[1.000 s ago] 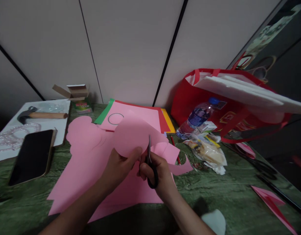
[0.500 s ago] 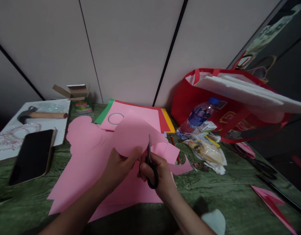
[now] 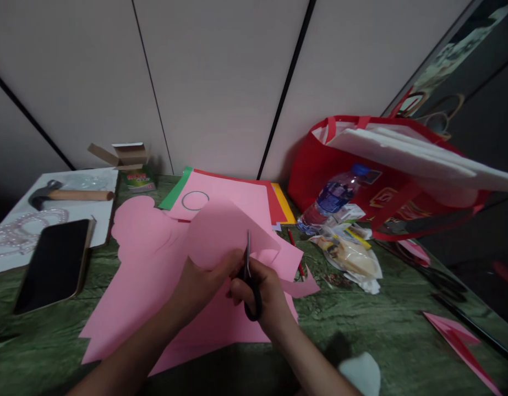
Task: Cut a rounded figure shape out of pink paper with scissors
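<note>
My left hand [image 3: 204, 280] pinches the lower edge of a curved piece of pink paper [image 3: 216, 231], thumb on top. In my right hand [image 3: 264, 291] is a pair of black-handled scissors [image 3: 252, 297], its blades pointing up and away, lying against the right part of that paper. The blades look nearly closed. A narrow curled strip of pink paper [image 3: 301, 287] hangs out to the right of my right hand. Beneath both hands lie larger pink sheets [image 3: 146, 291], one with a scalloped, rounded outline at the upper left.
Left are a hammer [image 3: 80, 195], a phone [image 3: 53, 264] and a small open box [image 3: 138, 176]. Coloured sheets [image 3: 282, 201] lie at the back. On the right stand a water bottle [image 3: 336, 192] and a red bag [image 3: 311, 159], near a wrapped snack [image 3: 348, 253] and a red pencil [image 3: 295, 250].
Both hands have shifted slightly; the scissors and right hand moved a little left. The paper's right side has tilted, and the curled strip has drawn left.
</note>
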Demonstrator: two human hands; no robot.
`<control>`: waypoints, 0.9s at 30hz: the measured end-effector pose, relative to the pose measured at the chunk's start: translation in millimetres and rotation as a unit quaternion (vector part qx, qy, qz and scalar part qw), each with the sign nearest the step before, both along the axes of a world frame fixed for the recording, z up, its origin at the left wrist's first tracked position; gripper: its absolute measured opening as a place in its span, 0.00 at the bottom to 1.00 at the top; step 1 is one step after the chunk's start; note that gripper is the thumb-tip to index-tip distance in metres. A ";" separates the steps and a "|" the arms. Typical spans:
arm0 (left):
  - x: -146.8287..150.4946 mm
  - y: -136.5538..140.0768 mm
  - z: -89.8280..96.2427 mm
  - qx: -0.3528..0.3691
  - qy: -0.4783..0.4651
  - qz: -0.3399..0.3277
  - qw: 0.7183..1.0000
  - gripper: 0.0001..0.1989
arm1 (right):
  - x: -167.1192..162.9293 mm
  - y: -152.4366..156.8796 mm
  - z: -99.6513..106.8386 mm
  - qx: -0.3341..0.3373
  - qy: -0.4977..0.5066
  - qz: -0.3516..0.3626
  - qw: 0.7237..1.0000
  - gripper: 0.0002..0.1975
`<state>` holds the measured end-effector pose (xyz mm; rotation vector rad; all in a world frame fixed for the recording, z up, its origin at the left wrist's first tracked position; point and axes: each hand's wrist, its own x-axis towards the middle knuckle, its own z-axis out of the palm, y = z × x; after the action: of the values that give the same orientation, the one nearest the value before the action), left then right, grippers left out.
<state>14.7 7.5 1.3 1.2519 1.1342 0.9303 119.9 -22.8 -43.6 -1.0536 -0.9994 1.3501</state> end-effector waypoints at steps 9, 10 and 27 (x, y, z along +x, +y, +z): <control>-1.6 2.3 -4.5 0.045 0.038 0.035 0.998 0.04 | 7.5 2.6 3.6 0.015 -0.054 -0.029 0.998 0.14; -1.7 2.3 -4.3 0.045 0.035 0.035 0.998 0.03 | 7.4 2.6 4.8 0.012 -0.057 -0.028 0.998 0.14; -2.3 1.2 4.2 0.014 0.028 -0.004 1.000 0.08 | 7.1 2.3 5.0 -0.002 -0.063 -0.026 0.998 0.11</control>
<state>12.4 8.7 5.5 1.3114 1.1621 0.9128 127.0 -20.5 -38.7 -1.1713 -1.0548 1.2557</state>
